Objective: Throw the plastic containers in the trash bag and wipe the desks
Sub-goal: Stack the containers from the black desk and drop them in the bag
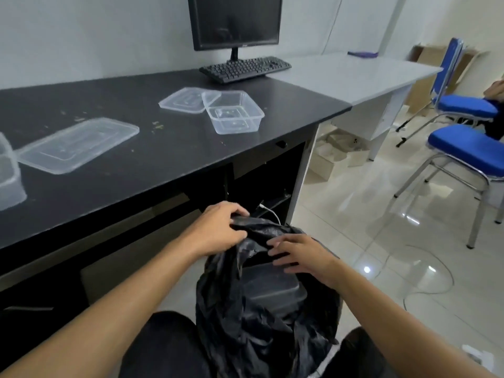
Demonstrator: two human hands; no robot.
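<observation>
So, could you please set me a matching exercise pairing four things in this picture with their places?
1. black plastic trash bag
2. clear rectangular plastic tub
3. black computer keyboard
4. blue padded chair

A. right of the grey desk
B. before the dark monitor
C. gripped by the left hand
D. beside a clear flat lid

Pairs: 1-C; 2-D; 3-B; 4-A

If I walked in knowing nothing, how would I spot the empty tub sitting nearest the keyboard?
Start at the black desk with the dark computer monitor and black keyboard. Just in front of the keyboard sits a clear rectangular plastic tub, upright and open. Unlike the flat clear lid at its left, it has deep walls.
</observation>
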